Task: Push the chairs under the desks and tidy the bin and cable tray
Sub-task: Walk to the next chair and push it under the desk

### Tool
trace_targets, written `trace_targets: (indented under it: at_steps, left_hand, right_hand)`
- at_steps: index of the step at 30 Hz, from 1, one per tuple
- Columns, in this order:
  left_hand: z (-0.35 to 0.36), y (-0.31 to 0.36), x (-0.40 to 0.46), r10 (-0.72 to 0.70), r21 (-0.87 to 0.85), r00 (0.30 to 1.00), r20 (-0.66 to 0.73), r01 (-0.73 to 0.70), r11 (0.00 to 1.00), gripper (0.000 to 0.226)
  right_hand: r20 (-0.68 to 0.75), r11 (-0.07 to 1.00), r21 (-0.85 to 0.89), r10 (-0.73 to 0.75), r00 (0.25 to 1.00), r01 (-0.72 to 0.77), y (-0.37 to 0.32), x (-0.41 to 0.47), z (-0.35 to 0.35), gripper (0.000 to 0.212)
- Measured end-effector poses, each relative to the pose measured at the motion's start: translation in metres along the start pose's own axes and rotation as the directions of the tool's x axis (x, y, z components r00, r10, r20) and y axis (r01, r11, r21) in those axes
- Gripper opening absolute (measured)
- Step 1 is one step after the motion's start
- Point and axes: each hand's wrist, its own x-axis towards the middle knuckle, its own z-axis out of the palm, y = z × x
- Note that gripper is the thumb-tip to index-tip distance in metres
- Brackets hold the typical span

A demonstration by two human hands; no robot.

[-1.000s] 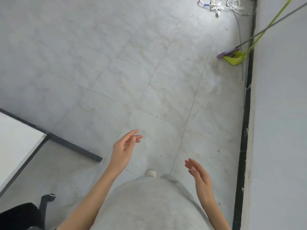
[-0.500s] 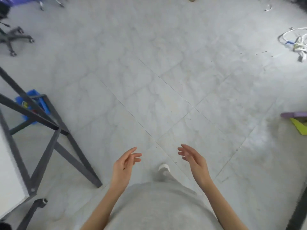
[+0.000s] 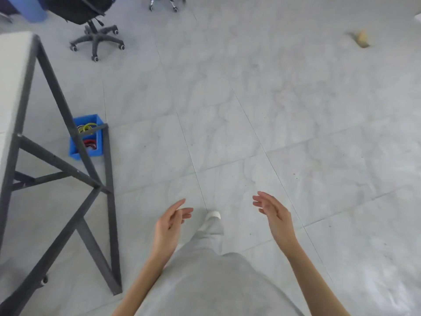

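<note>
My left hand (image 3: 169, 222) and my right hand (image 3: 274, 213) hang in front of me over the grey tiled floor, fingers apart, both holding nothing. A black swivel chair (image 3: 91, 21) on a five-wheel base stands at the top left, out in the room beyond the desk's end. A blue tray (image 3: 87, 136) with yellow and red coiled cables lies on the floor under the white desk (image 3: 13, 71), partly behind the dark X-shaped leg frame (image 3: 66, 160). Both hands are far from the chair and the tray.
A second chair's wheels (image 3: 167, 3) show at the top edge. A pale blue bin-like object (image 3: 34, 9) sits at the top left corner. A small brown scrap (image 3: 361, 38) lies on the floor at the upper right. My foot (image 3: 213, 216) steps forward between my hands.
The view has swung left, away from the wall and the floor cables. The desk frame, blue tray and black chair have come into sight. My hands stay open in front of me.
</note>
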Motion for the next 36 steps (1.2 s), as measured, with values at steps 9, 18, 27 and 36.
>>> trace_targets:
  at_steps: [9, 18, 27, 36]
  left_hand:
    - [0.037, 0.15, 0.252, 0.159, 0.042, 0.982, 0.103, -0.164, 0.986, 0.032]
    - [0.036, 0.171, 0.462, 0.008, 0.036, 0.992, -0.126, -0.004, 0.999, 0.034]
    - [0.016, 0.205, 0.638, -0.202, -0.106, 0.893, -0.402, 0.173, 0.979, 0.036]
    - [-0.012, 0.293, 0.955, -0.086, -0.053, 0.953, -0.289, 0.073, 0.996, 0.034]
  right_hand:
    - [-0.042, 0.991, 0.04, 0.128, 0.991, -0.127, -0.053, 0.171, 0.009, 0.025]
    - [0.224, 0.999, -0.036, 0.042, 0.974, -0.035, -0.15, 0.474, 0.082, 0.027]
    - [0.471, 0.987, -0.051, -0.11, 0.875, 0.152, -0.312, 0.749, 0.183, 0.026]
    - [0.315, 0.994, -0.112, 0.056, 0.947, -0.022, -0.337, 0.955, 0.245, 0.026]
